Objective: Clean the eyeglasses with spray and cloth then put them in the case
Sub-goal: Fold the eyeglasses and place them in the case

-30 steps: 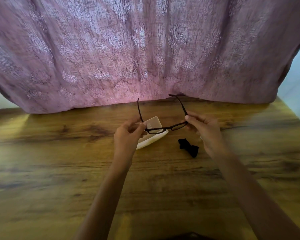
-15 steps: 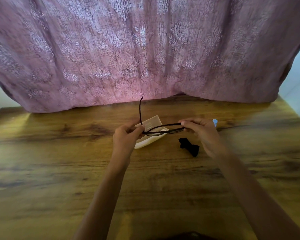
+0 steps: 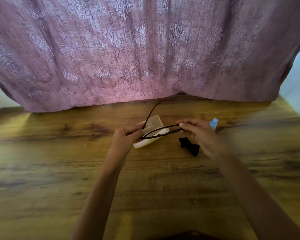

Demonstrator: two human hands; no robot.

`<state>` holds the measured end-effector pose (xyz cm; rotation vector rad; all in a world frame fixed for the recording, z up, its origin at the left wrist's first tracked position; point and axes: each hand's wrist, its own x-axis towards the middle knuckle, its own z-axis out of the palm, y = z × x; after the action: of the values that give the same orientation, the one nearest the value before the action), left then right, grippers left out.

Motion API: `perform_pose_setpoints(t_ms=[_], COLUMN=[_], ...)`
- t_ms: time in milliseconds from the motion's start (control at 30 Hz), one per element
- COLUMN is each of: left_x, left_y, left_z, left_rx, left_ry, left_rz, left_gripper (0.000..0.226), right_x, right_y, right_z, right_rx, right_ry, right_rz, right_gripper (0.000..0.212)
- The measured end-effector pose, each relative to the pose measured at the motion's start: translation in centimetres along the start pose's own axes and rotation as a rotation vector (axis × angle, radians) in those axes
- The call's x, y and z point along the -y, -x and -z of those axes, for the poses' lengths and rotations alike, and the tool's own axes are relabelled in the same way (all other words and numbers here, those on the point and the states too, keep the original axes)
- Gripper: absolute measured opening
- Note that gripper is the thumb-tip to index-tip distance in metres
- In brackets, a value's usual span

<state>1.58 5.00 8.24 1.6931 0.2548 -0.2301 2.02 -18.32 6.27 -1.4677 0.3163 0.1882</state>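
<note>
With your left hand and right hand each pinching an end of the thin, dark-framed eyeglasses just above the glossy white hard-shell case lying open beneath your grip, folding the outstretched temple carelessly could twist the slender frame or smudge the lenses.

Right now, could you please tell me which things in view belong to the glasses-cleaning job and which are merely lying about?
Part of the job: eyeglasses, held by the left hand and right hand; open white case; black cloth; blue spray bottle.

Just there: pink curtain; wooden table, which only bears the things.
</note>
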Motion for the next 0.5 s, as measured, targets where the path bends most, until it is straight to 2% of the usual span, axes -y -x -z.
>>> perform_pose_setpoints(t_ms=[300,500], left_x=[0.3,0.59], left_y=[0.14,-0.07], left_z=[0.12,0.18], left_rx=[0.065,0.087], left_ry=[-0.033,-0.074], left_rz=[0.033,0.04], left_gripper=[0.027,0.028], right_x=[0.26,0.33], right_y=[-0.05,-0.08], right_z=[-0.39,-0.27], right_rx=[0.025,0.063], right_ry=[-0.058,-0.01], right_rz=[0.058,0.073], right_gripper=[0.036,0.034])
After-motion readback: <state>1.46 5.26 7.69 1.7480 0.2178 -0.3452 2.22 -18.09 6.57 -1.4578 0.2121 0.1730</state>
